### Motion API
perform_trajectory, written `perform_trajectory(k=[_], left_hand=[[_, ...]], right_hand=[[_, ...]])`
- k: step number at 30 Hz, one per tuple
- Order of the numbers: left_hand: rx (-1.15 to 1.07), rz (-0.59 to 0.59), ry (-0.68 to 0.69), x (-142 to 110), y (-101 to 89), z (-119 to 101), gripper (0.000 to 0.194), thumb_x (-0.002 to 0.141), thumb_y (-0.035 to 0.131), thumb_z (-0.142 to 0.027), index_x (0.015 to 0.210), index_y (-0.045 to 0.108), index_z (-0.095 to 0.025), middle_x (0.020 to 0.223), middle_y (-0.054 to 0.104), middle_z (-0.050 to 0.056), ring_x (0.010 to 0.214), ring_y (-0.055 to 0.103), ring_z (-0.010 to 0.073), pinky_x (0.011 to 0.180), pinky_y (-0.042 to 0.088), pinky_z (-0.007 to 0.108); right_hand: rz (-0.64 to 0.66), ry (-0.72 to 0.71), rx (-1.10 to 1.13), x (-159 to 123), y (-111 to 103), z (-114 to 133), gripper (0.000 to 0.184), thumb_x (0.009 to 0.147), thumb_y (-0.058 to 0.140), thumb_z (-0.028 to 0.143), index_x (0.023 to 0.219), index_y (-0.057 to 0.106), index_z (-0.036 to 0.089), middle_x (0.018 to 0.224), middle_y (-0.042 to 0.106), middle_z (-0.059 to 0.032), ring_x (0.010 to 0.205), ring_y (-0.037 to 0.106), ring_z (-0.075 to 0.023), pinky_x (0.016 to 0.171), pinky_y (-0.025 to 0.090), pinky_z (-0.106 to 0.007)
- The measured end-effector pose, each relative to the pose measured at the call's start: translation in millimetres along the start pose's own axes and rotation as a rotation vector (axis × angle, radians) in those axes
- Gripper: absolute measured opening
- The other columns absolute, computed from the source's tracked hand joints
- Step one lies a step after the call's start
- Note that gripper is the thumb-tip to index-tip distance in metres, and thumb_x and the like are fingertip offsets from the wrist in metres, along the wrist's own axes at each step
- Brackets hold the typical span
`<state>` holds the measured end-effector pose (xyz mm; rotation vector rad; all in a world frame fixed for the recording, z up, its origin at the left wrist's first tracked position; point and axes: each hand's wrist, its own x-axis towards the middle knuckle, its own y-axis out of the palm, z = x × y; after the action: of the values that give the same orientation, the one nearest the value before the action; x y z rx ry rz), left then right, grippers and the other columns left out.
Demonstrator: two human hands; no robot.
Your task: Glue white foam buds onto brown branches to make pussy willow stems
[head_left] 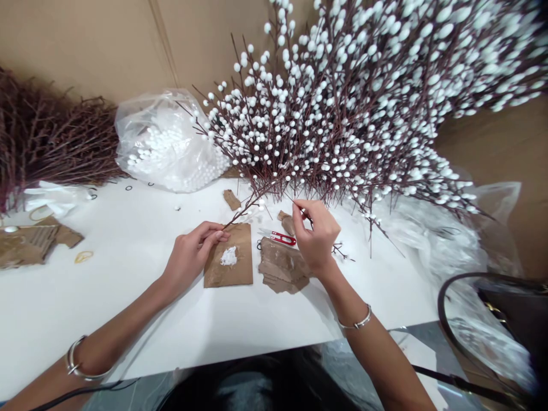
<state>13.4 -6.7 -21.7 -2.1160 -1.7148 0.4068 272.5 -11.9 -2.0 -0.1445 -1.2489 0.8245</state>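
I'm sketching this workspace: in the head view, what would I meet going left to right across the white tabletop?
Leftmost cardboard scraps, yellow loop, left hand, flat cardboard piece with a white patch, red-handled snips, right hand, crumpled clear plastic.

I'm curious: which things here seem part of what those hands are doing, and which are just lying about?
Probably in use:
twig in the left hand
cardboard square with white paste
bag of white beads
bare branches
white-beaded branches

Probably just lying about:
yellow rubber band
crumpled clear plastic
dark handled bag

Unsure: red-handled snips, untouched beside the right hand.
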Motion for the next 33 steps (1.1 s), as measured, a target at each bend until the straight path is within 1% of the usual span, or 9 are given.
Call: perform_trajectory(k=[4, 12, 25, 33], left_hand=[[-0.001, 0.003, 0.009, 0.4, 0.3, 0.8, 0.024, 0.096, 0.051, -0.044, 0.103, 0.062, -0.024, 0.099, 0.078, 0.002, 0.1, 0.072, 0.0211, 0.092, 0.053, 0.032], [0.017, 0.0, 0.017, 0.4, -0.3, 2.8, 0.026, 0.096, 0.051, -0.046, 0.103, 0.063, -0.024, 0.098, 0.078, 0.002, 0.099, 0.072, 0.0217, 0.09, 0.053, 0.032], [0.016, 0.01, 0.035, 0.7, -0.3, 3.7, 0.024, 0.097, 0.05, -0.044, 0.103, 0.063, -0.024, 0.099, 0.078, 0.002, 0.1, 0.072, 0.0217, 0.09, 0.053, 0.032], [0.004, 0.015, 0.046, 2.5, -0.7, 7.0, 0.026, 0.097, 0.049, -0.045, 0.101, 0.063, -0.024, 0.098, 0.077, 0.002, 0.098, 0.072, 0.0212, 0.091, 0.053, 0.033]], right_hand=[[-0.004, -0.021, 0.012, 0.0, -0.4, -0.2, 0.014, 0.093, 0.054, 0.016, 0.093, 0.068, 0.018, 0.083, 0.073, -0.003, 0.07, 0.061, -0.0126, 0.065, 0.045, -0.029], [0.043, 0.025, 0.032, 0.1, -0.3, 0.1, 0.017, 0.094, 0.051, 0.019, 0.092, 0.068, 0.019, 0.084, 0.073, -0.004, 0.071, 0.061, -0.0137, 0.066, 0.044, -0.031], [0.038, -0.02, 0.021, -0.1, -1.5, 0.3, 0.014, 0.094, 0.054, 0.015, 0.093, 0.068, 0.017, 0.083, 0.072, -0.0035, 0.073, 0.062, -0.0137, 0.066, 0.045, -0.03], [0.045, -0.017, 0.006, 0.3, -1.0, -0.1, 0.015, 0.094, 0.053, 0.016, 0.092, 0.068, 0.018, 0.081, 0.072, -0.0029, 0.072, 0.062, -0.0138, 0.065, 0.044, -0.03]])
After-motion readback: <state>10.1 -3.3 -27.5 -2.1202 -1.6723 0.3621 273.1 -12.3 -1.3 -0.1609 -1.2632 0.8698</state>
